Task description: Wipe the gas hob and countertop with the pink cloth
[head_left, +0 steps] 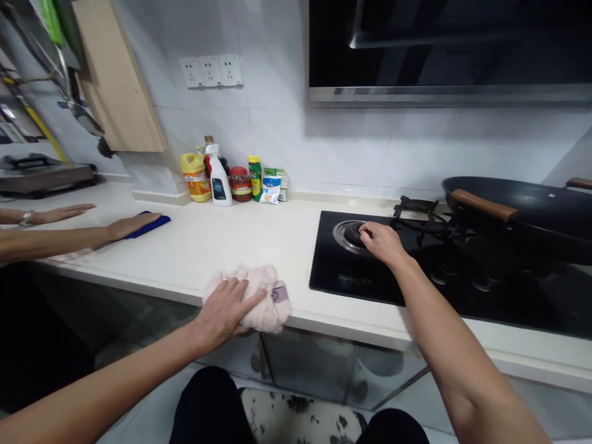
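My left hand [225, 311] grips a crumpled pale pink cloth [263, 311] at the counter's front edge. Its fingers lie over the cloth with the thumb apart, and part of the cloth hangs past the edge. My right hand [382, 240] reaches to the left burner of the black gas hob [370, 287]. The fingers are curled together on the dark burner cap [354, 233], which sits inside a round metal ring. The black pot support [419, 213] rests off that burner, farther right on the hob.
A large wok [522, 197] with a wooden handle sits on the hob's right side. Bottles and jars, among them a white spray bottle [219, 179], line the wall. At left, a co-worker's hand presses a blue cloth [148, 226] on the counter [208, 237]. A range hood [444, 95] hangs above.
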A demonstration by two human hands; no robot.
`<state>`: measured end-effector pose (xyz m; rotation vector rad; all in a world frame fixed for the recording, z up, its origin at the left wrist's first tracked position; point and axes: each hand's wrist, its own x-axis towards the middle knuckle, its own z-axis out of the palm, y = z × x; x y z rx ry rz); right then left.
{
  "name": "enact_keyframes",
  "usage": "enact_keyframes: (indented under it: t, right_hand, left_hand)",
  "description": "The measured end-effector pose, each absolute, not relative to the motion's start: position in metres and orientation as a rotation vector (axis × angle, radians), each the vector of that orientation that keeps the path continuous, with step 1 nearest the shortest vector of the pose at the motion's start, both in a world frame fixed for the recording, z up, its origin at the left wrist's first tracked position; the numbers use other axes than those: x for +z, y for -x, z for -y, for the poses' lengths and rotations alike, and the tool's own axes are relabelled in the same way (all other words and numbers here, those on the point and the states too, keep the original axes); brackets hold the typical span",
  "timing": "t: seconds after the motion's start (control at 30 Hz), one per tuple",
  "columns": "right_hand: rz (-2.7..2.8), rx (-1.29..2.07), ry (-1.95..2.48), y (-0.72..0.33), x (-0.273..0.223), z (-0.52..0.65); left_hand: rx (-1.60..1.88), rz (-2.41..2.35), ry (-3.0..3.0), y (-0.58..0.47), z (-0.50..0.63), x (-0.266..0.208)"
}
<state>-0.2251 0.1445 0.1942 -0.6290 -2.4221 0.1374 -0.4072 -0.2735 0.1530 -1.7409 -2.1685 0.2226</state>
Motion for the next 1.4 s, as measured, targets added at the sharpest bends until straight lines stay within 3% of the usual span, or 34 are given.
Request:
enact_keyframes:
  t: [0.53, 0.93, 1.1, 1.4]
  right_hand:
    - [2.32, 0.217, 0.676, 0.215, 0.202, -0.158]
    - [2.208, 0.247, 0.865, 0.198, 0.201, -0.184]
    - [2.215, 0.263, 0.847, 0.201, 0.204, -0.179]
    - [2.209, 0.22, 0.77, 0.202, 0.209, -0.173]
  left_hand:
    - [0.026, 1.58, 2.155, 0.237, 0.107, 0.139]
    - [-0.023, 1.687, 2.398, 0.263, 0.106, 0.177]
    - [0.08, 1.851, 2.334, 0.269, 0.108, 0.182]
    - [-0.055, 2.026, 2.112, 0.29, 0.103, 0.192]
